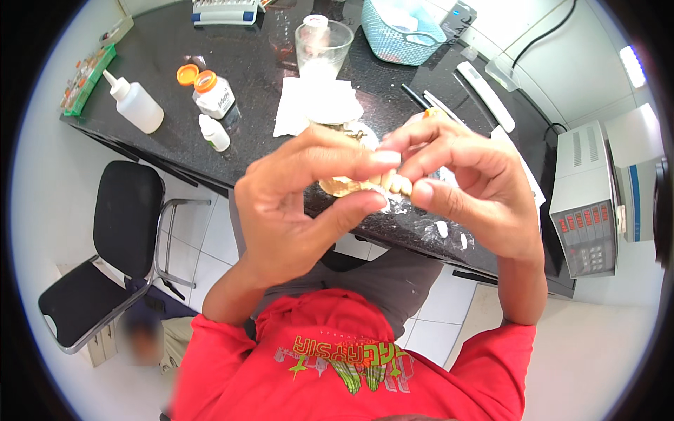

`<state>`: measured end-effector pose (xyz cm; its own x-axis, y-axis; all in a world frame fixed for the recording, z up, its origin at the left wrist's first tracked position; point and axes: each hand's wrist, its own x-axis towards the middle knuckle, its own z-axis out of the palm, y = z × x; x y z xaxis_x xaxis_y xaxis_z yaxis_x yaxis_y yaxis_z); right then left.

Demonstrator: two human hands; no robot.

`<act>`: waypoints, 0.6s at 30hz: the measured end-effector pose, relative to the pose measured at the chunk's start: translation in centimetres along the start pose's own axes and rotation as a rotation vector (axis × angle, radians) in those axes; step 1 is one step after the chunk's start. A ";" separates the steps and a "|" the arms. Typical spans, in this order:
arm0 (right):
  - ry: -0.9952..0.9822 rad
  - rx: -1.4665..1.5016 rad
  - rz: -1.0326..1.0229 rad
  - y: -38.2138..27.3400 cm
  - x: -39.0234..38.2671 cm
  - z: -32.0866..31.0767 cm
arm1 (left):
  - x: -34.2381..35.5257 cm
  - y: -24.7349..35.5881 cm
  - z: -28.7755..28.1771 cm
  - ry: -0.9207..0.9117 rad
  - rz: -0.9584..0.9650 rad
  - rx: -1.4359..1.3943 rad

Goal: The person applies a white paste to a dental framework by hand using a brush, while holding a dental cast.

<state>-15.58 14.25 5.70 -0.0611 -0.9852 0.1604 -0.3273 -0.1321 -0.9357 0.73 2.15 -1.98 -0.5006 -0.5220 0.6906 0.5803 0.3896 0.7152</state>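
Observation:
Both my hands are raised over the front of the dark counter, their fingertips nearly meeting. Between them is a short row of cream-coloured false teeth. My left hand pinches its left end with thumb and forefinger. On the other end, the thumb and fingers of my right hand are closed. Partly behind the left fingers shows a yellowish dental cast; whether it is joined to the teeth I cannot tell. A metal piece peeks out above the left knuckles, mostly hidden.
White powder and bits dot the counter. Behind my hands are white tissue and a glass. To the left stand a squeeze bottle, an orange-capped bottle and a dropper bottle. A blue basket sits at the back.

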 end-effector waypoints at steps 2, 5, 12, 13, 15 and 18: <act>-0.012 0.093 0.027 -0.3 -1.0 0.1 | -0.3 0.6 0.5 -0.039 0.034 -0.003; -0.017 0.156 0.042 0.0 -2.6 -0.2 | -0.5 0.7 1.8 -0.041 0.043 -0.034; 0.539 -0.369 0.030 -3.7 -7.6 -6.2 | -2.4 1.3 4.9 -0.063 -0.146 0.003; 0.665 -0.479 0.030 -3.7 -8.7 -7.5 | -2.9 1.2 5.4 -0.079 -0.196 -0.036; 0.783 -0.535 0.092 -2.5 -10.5 -9.8 | -3.8 1.1 5.7 -0.123 -0.278 -0.077; 0.852 -0.610 0.212 0.3 -12.9 -11.2 | -5.0 0.0 7.1 -0.142 -0.332 -0.124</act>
<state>-25.44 28.15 6.85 -0.7341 -0.5485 0.4002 -0.6340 0.3428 -0.6932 -1.32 10.12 -4.72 -0.7535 -0.4905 0.4379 0.4408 0.1174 0.8899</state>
